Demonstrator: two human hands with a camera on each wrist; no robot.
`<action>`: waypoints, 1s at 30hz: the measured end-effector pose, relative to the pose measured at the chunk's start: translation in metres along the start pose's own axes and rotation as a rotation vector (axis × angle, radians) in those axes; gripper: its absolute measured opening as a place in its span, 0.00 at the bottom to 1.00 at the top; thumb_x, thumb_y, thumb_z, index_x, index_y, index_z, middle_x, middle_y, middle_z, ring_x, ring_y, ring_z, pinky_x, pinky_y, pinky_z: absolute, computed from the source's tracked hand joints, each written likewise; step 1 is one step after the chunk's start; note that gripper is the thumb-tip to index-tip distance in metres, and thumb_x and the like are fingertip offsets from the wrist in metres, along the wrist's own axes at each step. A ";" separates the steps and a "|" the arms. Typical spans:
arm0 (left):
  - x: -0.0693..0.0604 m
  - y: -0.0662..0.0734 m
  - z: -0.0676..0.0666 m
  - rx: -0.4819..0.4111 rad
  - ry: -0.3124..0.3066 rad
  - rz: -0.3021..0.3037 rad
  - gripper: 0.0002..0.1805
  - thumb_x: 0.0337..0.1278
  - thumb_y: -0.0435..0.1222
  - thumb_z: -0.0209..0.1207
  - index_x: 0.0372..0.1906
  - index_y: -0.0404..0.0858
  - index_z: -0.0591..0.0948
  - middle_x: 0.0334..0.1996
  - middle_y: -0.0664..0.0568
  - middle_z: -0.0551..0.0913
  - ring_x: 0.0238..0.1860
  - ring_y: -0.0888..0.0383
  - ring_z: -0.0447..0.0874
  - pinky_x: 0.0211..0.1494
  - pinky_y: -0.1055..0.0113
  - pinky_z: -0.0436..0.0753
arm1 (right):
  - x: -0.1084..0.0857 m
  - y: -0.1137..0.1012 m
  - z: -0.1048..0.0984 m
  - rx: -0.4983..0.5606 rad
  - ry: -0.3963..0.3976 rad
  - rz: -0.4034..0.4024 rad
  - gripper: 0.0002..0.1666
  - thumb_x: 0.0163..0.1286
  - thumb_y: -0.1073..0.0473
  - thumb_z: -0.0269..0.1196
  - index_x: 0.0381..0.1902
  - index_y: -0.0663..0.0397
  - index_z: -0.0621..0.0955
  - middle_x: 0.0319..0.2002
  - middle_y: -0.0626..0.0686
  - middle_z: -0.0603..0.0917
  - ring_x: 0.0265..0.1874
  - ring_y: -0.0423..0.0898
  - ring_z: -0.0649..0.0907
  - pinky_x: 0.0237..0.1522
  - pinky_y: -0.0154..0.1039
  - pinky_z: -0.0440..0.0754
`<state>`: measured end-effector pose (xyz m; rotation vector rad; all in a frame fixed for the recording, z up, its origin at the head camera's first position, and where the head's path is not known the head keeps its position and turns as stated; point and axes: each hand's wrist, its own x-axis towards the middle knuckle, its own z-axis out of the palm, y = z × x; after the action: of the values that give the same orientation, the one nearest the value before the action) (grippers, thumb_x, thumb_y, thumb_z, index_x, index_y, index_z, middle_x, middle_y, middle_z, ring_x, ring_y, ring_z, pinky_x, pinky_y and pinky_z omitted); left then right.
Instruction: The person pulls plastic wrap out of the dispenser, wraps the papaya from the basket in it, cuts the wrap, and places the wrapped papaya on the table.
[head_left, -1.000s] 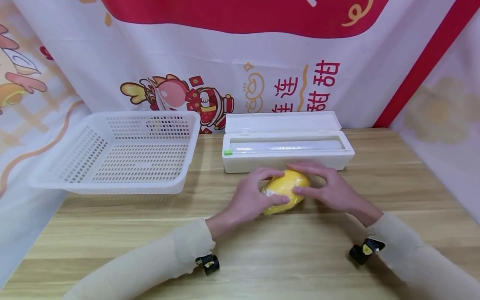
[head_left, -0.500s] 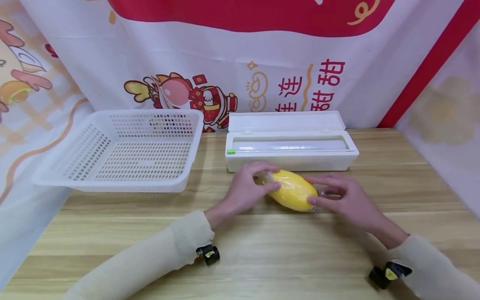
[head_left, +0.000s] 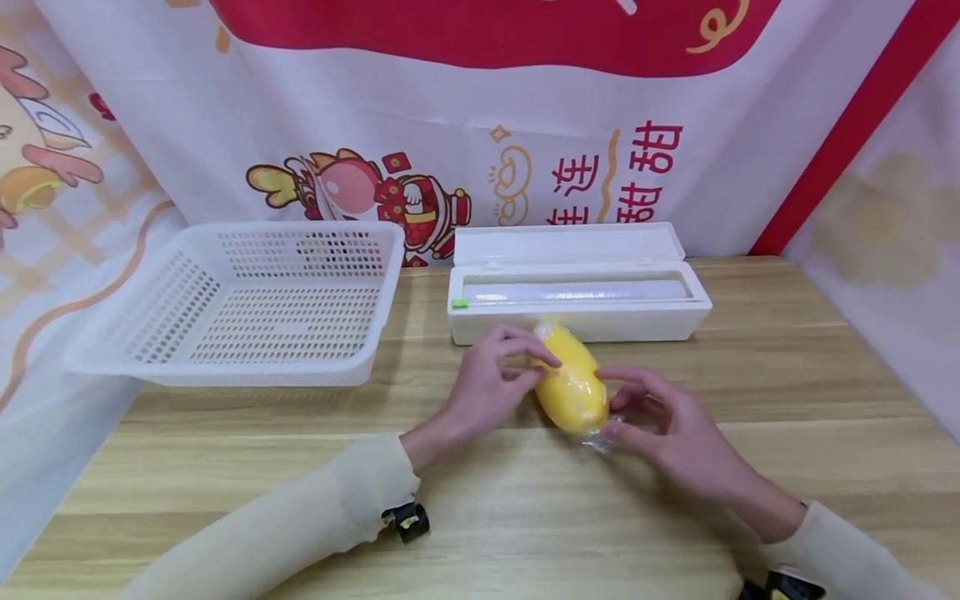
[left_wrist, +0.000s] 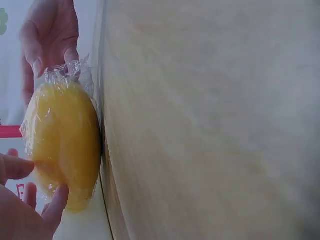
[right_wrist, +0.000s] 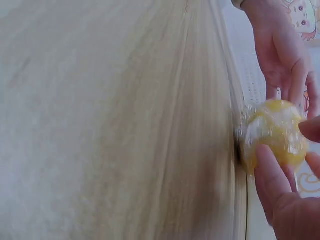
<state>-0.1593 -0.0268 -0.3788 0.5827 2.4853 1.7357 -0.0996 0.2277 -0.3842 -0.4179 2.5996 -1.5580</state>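
Observation:
A yellow mango [head_left: 572,385] wrapped in clear cling film lies on the table in front of the film box. My left hand [head_left: 489,379] holds its left side, the index finger over the top and the thumb lower down. On the opposite side, my right hand [head_left: 678,433] has thumb and index finger at the near end, beside a loose tuft of cling film [head_left: 597,440]. The left wrist view shows the crumpled film at that end of the mango [left_wrist: 62,135]. From the right wrist view, the right thumb and fingers flank the wrapped end [right_wrist: 275,135].
Behind the mango stands a white cling film box [head_left: 577,325], lid raised, with a roll [head_left: 573,292] inside and a green cutter slider [head_left: 460,303] on its front edge. To the left sits a white perforated basket [head_left: 352,371]. A printed cloth [head_left: 420,100] hangs behind the table.
The mango has turned so that its right end now points toward me and its other end toward the box. Both hands shifted around it, the right one moving nearer to me.

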 end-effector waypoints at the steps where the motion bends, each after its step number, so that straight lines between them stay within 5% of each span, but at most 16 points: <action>1: -0.002 -0.001 -0.001 -0.001 -0.028 0.022 0.12 0.64 0.25 0.66 0.44 0.43 0.92 0.59 0.51 0.80 0.66 0.52 0.78 0.62 0.63 0.88 | 0.000 0.000 0.000 0.019 -0.023 0.007 0.32 0.70 0.61 0.73 0.69 0.39 0.78 0.48 0.53 0.85 0.51 0.47 0.85 0.59 0.33 0.85; 7: -0.011 -0.002 -0.007 0.113 -0.185 0.114 0.20 0.56 0.22 0.66 0.48 0.47 0.92 0.72 0.54 0.74 0.77 0.49 0.70 0.79 0.51 0.74 | 0.004 0.001 0.002 0.024 -0.126 -0.020 0.43 0.63 0.78 0.69 0.71 0.40 0.74 0.50 0.56 0.82 0.54 0.56 0.85 0.58 0.39 0.88; 14: -0.010 -0.005 -0.010 0.174 -0.294 0.150 0.32 0.45 0.21 0.75 0.55 0.54 0.90 0.80 0.57 0.64 0.83 0.49 0.59 0.83 0.40 0.63 | 0.012 0.000 0.011 -0.213 -0.094 -0.082 0.55 0.54 0.70 0.81 0.75 0.45 0.65 0.46 0.51 0.79 0.46 0.47 0.86 0.52 0.37 0.90; 25: -0.010 -0.009 0.000 0.190 -0.268 0.176 0.38 0.34 0.23 0.81 0.56 0.56 0.90 0.81 0.61 0.62 0.84 0.50 0.53 0.84 0.41 0.57 | 0.017 0.003 0.020 -0.302 -0.037 -0.105 0.62 0.51 0.70 0.83 0.78 0.49 0.62 0.45 0.51 0.77 0.43 0.43 0.84 0.47 0.36 0.89; 30: -0.009 -0.008 0.004 0.195 -0.264 0.177 0.37 0.35 0.26 0.83 0.56 0.56 0.90 0.81 0.62 0.62 0.84 0.52 0.53 0.84 0.42 0.57 | 0.018 0.005 0.020 -0.251 -0.021 -0.079 0.57 0.55 0.59 0.84 0.76 0.47 0.63 0.44 0.51 0.76 0.42 0.45 0.83 0.45 0.35 0.89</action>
<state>-0.1519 -0.0287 -0.3891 1.0047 2.4908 1.3637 -0.1138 0.2079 -0.3968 -0.5592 2.8033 -1.2416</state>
